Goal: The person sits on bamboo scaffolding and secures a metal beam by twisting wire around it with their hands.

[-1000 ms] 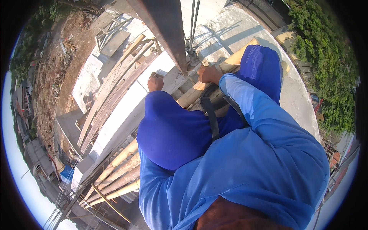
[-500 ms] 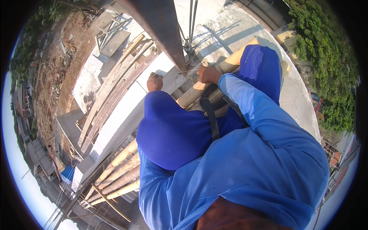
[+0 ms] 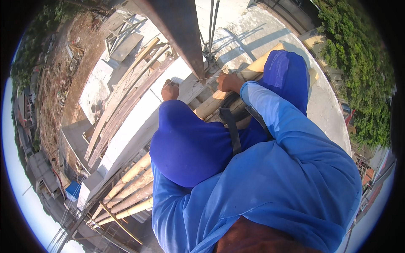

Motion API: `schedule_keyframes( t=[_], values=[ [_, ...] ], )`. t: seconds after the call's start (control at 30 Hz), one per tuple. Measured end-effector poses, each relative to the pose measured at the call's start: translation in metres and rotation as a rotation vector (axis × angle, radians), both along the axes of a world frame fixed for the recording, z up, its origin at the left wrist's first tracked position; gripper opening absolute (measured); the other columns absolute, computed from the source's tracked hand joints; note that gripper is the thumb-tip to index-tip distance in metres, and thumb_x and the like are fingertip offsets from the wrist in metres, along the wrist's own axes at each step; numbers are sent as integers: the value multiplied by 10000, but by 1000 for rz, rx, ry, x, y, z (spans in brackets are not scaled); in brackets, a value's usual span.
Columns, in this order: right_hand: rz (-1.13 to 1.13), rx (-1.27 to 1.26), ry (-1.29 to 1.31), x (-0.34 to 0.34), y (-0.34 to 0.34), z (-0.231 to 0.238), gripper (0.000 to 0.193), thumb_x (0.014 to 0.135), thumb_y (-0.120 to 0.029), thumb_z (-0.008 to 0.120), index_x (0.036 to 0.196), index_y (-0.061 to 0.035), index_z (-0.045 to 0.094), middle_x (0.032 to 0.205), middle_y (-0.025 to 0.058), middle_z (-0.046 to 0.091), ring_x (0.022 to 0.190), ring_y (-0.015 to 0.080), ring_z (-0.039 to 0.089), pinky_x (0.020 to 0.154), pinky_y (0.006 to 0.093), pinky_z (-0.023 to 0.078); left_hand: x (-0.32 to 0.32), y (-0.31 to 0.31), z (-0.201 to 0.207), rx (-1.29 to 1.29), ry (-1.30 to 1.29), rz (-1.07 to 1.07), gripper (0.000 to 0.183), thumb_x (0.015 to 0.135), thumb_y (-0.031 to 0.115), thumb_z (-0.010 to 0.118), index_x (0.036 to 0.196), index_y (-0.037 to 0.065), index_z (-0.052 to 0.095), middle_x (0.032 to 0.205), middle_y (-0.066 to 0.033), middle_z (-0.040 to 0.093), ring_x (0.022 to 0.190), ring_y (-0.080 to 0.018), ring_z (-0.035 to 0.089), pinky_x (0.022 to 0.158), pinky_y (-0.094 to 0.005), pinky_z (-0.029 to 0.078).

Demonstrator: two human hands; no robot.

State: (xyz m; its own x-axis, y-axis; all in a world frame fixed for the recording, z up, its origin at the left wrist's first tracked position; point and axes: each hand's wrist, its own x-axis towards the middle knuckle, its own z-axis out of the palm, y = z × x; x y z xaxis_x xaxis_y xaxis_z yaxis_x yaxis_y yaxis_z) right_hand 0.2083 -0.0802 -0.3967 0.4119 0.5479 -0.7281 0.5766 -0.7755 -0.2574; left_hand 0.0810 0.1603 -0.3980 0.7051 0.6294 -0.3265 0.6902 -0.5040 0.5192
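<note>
A thin pale string (image 3: 207,78) stretches across the foot of a dark brown metal beam (image 3: 179,31). Its right end runs into my right hand (image 3: 229,82), which is closed on it with the knuckles up. My left hand (image 3: 170,90) is a fist just left of the beam's foot, above the white wall's edge; what its fingers hold is hidden, though a thin line shows beside it. Between my knees, below the right hand, lies a thick bamboo pole (image 3: 207,108). A dark strap (image 3: 233,133) crosses near my right thigh.
Long wooden planks (image 3: 122,97) lie along the white ledge (image 3: 130,126) on the left. Several bamboo poles (image 3: 130,185) slope down at lower left, over a drop. A sunlit concrete slab (image 3: 331,114) spreads to the right, with trees (image 3: 358,71) beyond. Thin upright rods (image 3: 214,23) stand behind the beam.
The view has shifted very slightly. Both hands stay closed in nearly the same places, with the string still drawn across the beam's foot.
</note>
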Motion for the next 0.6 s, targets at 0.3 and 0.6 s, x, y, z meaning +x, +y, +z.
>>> schedule_keyframes(
  t=[0.3,0.6],
  values=[
    [0,32,-20,0,-4,12,416,814,-318,487,1166,-108,555,1281,111,454,1184,322,452,962,601,301,1,-7,5,-33,-67,43,228,746,232,634,847,28,612,846,-189,641,825,-324,613,738,-377,455],
    [-3,40,2,1,2,30,390,801,-290,471,1124,-99,577,1268,133,462,1185,327,448,959,619,281,0,-4,-12,3,-127,62,213,737,206,636,842,22,619,820,-192,641,816,-326,617,736,-382,461]
  ],
)
